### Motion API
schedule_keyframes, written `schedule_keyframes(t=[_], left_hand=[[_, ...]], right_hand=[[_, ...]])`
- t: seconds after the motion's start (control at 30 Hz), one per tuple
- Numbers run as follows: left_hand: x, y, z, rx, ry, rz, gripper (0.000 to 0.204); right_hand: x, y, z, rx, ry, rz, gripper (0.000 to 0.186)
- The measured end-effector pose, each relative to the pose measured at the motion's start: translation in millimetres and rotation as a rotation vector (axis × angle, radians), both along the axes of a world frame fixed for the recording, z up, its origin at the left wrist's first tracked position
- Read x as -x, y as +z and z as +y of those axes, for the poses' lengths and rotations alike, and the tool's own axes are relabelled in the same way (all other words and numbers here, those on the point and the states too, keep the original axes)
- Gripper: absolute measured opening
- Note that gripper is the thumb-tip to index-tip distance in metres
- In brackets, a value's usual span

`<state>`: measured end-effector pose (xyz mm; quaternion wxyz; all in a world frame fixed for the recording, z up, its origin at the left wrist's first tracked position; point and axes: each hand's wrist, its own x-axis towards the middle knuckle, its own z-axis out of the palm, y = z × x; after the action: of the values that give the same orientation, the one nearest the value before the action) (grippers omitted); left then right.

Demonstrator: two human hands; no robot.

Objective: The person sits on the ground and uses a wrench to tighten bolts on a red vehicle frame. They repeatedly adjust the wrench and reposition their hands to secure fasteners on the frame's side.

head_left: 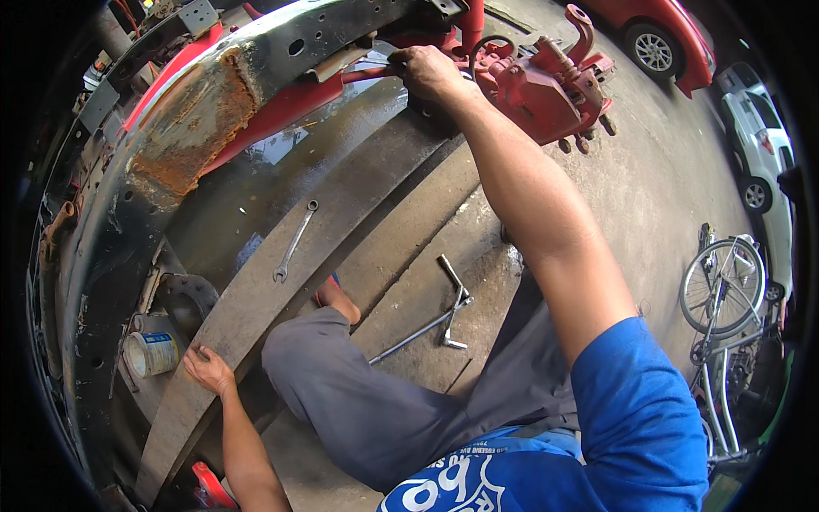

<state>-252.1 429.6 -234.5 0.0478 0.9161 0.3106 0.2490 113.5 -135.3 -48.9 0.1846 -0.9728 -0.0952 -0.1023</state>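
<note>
My left hand [209, 369] rests on a long wooden plank [358, 183], fingers spread loosely on its surface and holding nothing. A combination wrench [295, 242] lies on the plank farther up. My right arm reaches out to the far end, where my right hand [431, 72] is closed beside the dark vehicle frame [328, 30] and the red axle [281, 119]. A thin metal piece shows just left of those fingers; what they grip is hidden. To the right of that hand sits the red hub assembly [546, 90].
Metal socket handles [452, 299] lie on the concrete floor [631, 196] by my legs. A small open tub [152, 353] stands left of my left hand. Rust covers a frame section [200, 128]. A bicycle [725, 290] and parked cars [755, 145] stand at the right.
</note>
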Motion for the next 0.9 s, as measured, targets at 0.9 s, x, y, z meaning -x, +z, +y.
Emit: schedule_keyframes(t=[0.9], left_hand=[[0.4, 2.9, -1.2, 0.001, 0.015, -0.01, 0.022]], right_hand=[[-3.3, 14.6, -27.1, 0.206, 0.009, 0.146, 0.07]])
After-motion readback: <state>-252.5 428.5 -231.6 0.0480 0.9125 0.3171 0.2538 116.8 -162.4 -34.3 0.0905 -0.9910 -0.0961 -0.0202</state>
